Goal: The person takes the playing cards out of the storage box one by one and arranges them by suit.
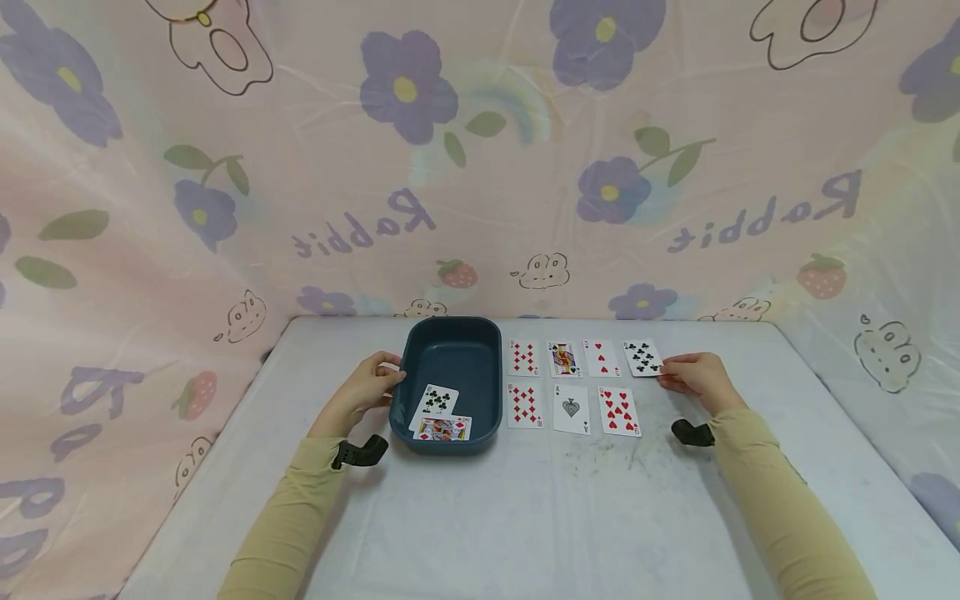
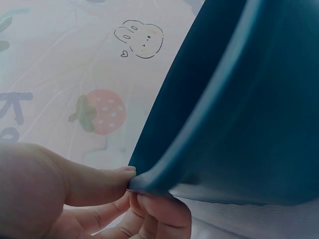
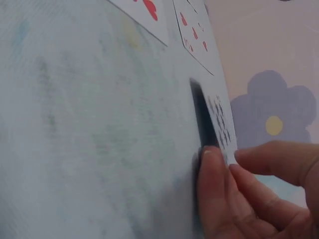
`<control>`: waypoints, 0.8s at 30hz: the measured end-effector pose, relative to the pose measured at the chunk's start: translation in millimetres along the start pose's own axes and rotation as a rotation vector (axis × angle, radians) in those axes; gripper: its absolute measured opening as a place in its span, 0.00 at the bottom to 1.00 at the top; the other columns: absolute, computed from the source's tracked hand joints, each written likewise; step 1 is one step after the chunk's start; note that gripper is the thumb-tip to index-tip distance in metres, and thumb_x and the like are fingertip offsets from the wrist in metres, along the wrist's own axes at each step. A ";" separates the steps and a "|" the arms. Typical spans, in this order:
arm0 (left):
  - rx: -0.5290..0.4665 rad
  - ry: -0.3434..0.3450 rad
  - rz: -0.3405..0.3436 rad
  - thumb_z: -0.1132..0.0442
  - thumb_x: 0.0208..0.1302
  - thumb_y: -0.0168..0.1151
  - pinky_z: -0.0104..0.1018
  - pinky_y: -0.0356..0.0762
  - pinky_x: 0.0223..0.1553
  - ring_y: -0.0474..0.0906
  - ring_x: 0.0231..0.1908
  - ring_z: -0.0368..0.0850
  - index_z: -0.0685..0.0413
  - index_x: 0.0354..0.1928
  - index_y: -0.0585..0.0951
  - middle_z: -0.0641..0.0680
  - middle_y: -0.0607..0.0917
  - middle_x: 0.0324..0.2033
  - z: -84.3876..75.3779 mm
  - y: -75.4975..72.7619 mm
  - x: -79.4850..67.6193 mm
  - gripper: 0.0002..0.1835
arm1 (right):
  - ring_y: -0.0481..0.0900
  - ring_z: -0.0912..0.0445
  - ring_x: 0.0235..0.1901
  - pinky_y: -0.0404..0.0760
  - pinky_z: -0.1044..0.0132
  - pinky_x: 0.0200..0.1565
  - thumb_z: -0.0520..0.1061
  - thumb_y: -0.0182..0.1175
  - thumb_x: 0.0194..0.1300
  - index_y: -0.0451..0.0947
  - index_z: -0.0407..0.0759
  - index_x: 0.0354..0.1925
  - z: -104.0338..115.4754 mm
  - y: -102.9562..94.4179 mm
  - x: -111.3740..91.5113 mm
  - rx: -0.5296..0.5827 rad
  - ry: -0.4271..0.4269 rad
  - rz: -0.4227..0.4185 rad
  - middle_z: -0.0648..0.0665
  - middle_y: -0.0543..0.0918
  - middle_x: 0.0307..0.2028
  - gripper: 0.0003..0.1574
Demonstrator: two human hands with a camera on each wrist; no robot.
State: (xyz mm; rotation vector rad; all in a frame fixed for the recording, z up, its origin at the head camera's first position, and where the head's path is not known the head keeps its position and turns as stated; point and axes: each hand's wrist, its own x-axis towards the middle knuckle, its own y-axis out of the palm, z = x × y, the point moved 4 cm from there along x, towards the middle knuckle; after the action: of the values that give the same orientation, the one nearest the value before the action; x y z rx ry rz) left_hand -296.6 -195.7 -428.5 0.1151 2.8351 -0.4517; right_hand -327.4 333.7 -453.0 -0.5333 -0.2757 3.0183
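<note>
A dark blue rectangular tray (image 1: 452, 354) stands left of centre. My left hand (image 1: 367, 387) pinches its left rim, the thumb on top and curled fingers underneath in the left wrist view. Inside lie a clubs card (image 1: 437, 400) and a face card (image 1: 444, 428), overlapping. At the right end of the back row, my right hand (image 1: 697, 379) pinches a black clubs playing card (image 1: 641, 357) by its right edge. The right wrist view shows that card (image 3: 220, 119) nearly edge-on, tilted, with a dark shadow beside it.
Face-up cards lie in two rows right of the tray: a jack-like face card (image 1: 565, 360), a hearts card (image 1: 602, 358) and diamonds (image 1: 523, 358) behind; more diamonds (image 1: 525, 405), the ace of spades (image 1: 572, 408) and nine of hearts (image 1: 619, 412) in front. A patterned curtain (image 1: 495, 233) borders the white table (image 1: 480, 525).
</note>
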 end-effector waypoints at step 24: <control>-0.002 0.001 0.014 0.66 0.72 0.52 0.35 0.76 0.32 0.77 0.38 0.55 0.62 0.60 0.66 0.64 0.75 0.41 -0.2 -0.7 0.4 0.18 | 0.82 0.56 0.39 0.78 0.62 0.47 0.44 0.50 0.73 0.65 0.24 0.60 64.8 52.4 -17.1 -0.124 -0.315 -0.022 0.26 0.72 0.54 0.27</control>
State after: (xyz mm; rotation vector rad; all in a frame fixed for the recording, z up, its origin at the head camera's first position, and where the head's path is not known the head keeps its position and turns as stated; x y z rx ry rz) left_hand -297.1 -196.3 -428.2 0.1349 2.8340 -0.4460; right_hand -335.5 270.0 -397.2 -0.0561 -0.4841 3.0679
